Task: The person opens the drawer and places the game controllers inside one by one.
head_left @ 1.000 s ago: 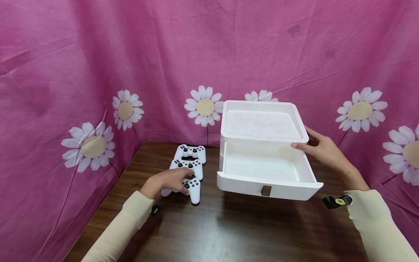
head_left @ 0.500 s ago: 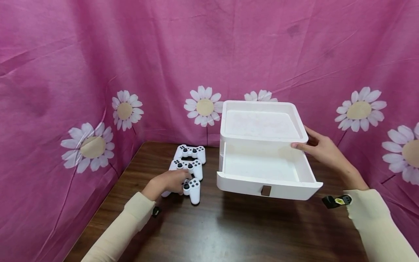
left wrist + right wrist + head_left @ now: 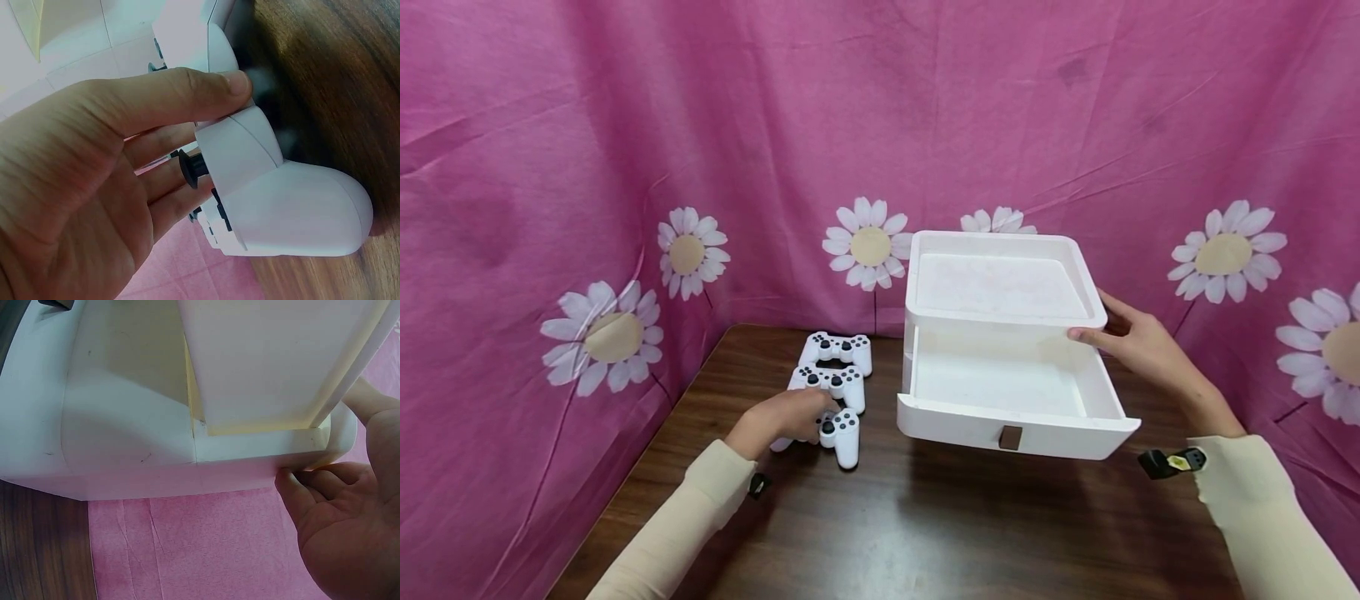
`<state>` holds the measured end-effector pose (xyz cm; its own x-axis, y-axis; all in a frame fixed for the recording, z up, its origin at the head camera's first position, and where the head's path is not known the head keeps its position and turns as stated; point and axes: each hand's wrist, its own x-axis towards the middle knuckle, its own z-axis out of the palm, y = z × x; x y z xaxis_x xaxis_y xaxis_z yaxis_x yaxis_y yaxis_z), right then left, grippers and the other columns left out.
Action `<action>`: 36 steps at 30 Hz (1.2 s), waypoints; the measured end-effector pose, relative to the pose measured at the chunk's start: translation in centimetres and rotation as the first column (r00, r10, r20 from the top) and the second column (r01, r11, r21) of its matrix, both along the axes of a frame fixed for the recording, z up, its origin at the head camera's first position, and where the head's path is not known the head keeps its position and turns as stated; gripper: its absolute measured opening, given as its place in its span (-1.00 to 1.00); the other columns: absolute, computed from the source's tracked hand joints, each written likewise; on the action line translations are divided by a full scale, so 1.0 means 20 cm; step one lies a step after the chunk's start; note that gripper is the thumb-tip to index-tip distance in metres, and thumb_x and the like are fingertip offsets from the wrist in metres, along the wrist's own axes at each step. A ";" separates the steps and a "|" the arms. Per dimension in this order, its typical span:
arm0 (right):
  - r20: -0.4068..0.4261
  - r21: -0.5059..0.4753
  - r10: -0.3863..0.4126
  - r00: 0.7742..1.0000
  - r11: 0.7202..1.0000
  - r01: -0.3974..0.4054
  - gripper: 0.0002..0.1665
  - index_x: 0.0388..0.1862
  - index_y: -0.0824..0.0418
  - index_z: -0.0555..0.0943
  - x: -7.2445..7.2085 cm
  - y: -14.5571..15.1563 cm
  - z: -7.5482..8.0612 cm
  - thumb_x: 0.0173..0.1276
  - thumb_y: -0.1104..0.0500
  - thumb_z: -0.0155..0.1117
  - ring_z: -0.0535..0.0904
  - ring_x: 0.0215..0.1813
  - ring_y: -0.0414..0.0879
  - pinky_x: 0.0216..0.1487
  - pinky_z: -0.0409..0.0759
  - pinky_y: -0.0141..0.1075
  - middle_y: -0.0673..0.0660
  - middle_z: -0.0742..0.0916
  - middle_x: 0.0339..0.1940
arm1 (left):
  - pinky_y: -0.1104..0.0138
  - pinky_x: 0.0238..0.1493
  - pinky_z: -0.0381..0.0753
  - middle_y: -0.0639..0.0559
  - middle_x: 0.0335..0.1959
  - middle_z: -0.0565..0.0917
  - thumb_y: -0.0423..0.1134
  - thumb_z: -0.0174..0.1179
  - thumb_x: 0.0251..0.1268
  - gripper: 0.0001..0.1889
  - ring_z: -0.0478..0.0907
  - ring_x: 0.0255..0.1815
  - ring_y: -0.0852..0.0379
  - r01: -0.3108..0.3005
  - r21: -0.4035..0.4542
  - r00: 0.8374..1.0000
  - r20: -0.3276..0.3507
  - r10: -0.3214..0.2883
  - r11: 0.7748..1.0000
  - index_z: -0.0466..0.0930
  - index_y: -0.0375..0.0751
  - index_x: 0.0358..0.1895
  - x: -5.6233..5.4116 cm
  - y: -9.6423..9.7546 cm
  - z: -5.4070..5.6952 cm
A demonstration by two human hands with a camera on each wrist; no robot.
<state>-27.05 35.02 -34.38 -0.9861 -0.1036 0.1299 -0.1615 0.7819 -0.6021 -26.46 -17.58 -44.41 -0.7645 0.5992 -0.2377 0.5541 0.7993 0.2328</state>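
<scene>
The nearest white game controller (image 3: 846, 443) lies on the table at the left. My left hand (image 3: 784, 415) grips its middle; in the left wrist view the thumb lies along the near edge of the controller (image 3: 294, 206) and the fingers reach over the far side, partly hidden. Two more white controllers (image 3: 854, 385) are lined up behind it. My right hand (image 3: 1138, 343) holds the right side of a white drawer box (image 3: 1003, 320), thumb at the front corner. Its drawer (image 3: 951, 423) is pulled out and bare inside. In the right wrist view, fingers touch the box wall (image 3: 137, 481).
A dark wooden table (image 3: 880, 533) carries everything. Pink cloth (image 3: 820, 108) with printed daisies hangs close behind and at both sides. A brown tab (image 3: 1010, 437) marks the drawer's front. The box's top is a shallow tray.
My left hand has lowered slightly and closed its fingers round the nearest controller. The right hand and the drawer box have stayed in place.
</scene>
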 end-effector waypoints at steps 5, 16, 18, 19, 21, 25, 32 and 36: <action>0.001 0.007 -0.011 1.000 1.000 0.011 0.19 0.79 0.01 0.01 0.00 0.00 0.00 0.43 -0.29 0.42 0.61 0.21 0.26 -0.25 0.57 -0.54 0.50 0.53 0.49 | 0.28 -0.10 0.60 0.04 -0.03 0.74 -0.52 0.47 0.00 -0.45 0.50 -0.18 0.18 0.003 -0.017 1.000 -0.007 -0.003 1.000 0.78 -0.16 0.16 0.00 0.00 0.01; 0.001 0.001 -0.010 1.000 1.000 0.010 0.19 0.79 0.01 0.00 0.00 0.00 0.00 0.43 -0.29 0.42 0.61 0.23 0.31 -0.25 0.54 -0.58 0.51 0.51 0.51 | 0.24 0.02 0.70 0.06 -0.10 0.80 -0.39 0.56 0.02 -0.51 0.64 -0.14 0.21 0.080 0.065 0.995 -0.060 -0.076 0.995 0.76 -0.22 0.13 -0.01 -0.04 0.03; 0.004 -0.001 -0.013 1.000 1.000 0.013 0.19 0.79 0.01 0.00 0.00 0.00 0.00 0.43 -0.29 0.42 0.61 0.23 0.30 -0.24 0.55 -0.57 0.50 0.52 0.51 | 0.23 0.09 0.73 0.04 -0.02 0.82 -0.37 0.57 0.02 -0.46 0.68 -0.08 0.22 0.076 0.075 0.996 -0.062 -0.071 0.994 0.76 -0.21 0.18 -0.01 -0.04 0.05; 0.004 -0.003 -0.009 1.000 1.000 0.009 0.19 0.79 0.02 0.00 0.00 0.00 0.00 0.43 -0.28 0.42 0.61 0.23 0.30 -0.25 0.55 -0.57 0.51 0.51 0.51 | 0.23 0.11 0.73 0.03 0.02 0.83 -0.36 0.57 0.03 -0.45 0.69 -0.07 0.23 0.065 0.081 0.996 -0.058 -0.061 0.995 0.76 -0.20 0.20 -0.01 -0.05 0.06; 0.005 -0.005 -0.008 1.000 1.000 0.008 0.19 0.79 0.01 0.00 0.00 0.01 0.00 0.43 -0.28 0.42 0.60 0.23 0.30 -0.25 0.55 -0.57 0.50 0.51 0.51 | 0.23 0.12 0.73 0.01 0.05 0.83 -0.34 0.57 0.04 -0.41 0.67 -0.09 0.25 0.045 0.091 0.998 -0.045 -0.041 0.995 0.74 -0.19 0.25 -0.01 -0.04 0.08; -0.001 -0.007 -0.007 1.000 1.000 0.007 0.19 0.79 0.01 0.01 0.01 0.00 0.00 0.43 -0.28 0.43 0.61 0.22 0.29 -0.25 0.55 -0.57 0.50 0.52 0.50 | 0.25 0.04 0.72 -0.02 0.03 0.84 -0.33 0.56 0.03 -0.38 0.60 -0.22 0.27 0.007 0.113 0.999 -0.041 -0.002 0.994 0.74 -0.18 0.28 0.01 -0.04 0.15; 0.002 0.002 -0.008 1.000 1.000 0.008 0.19 0.79 -0.01 0.01 0.01 0.00 0.01 0.42 -0.31 0.43 0.61 0.22 0.25 -0.23 0.56 -0.56 0.47 0.53 0.51 | 0.30 -0.10 0.67 -0.01 0.01 0.85 -0.29 0.54 0.03 -0.44 0.48 -0.41 0.30 -0.011 0.128 0.998 -0.068 0.020 0.992 0.77 -0.20 0.22 0.00 -0.06 0.27; 0.006 -0.003 -0.008 1.000 1.000 0.008 0.19 0.79 -0.04 0.00 0.02 0.00 0.02 0.42 -0.32 0.42 0.61 0.22 0.26 -0.22 0.57 -0.55 0.46 0.52 0.52 | 0.36 -0.24 0.59 0.01 -0.14 0.85 -0.27 0.57 0.00 -0.44 0.40 -0.48 0.31 0.023 0.138 0.995 -0.103 -0.008 0.990 0.79 -0.20 0.20 0.00 -0.05 0.35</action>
<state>-26.70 34.96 -34.06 -0.9876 -0.0949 0.1248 -0.1515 0.7813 -0.6054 -26.47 -18.53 -37.36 -0.7707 0.6330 -0.0728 0.5926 0.7541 0.2832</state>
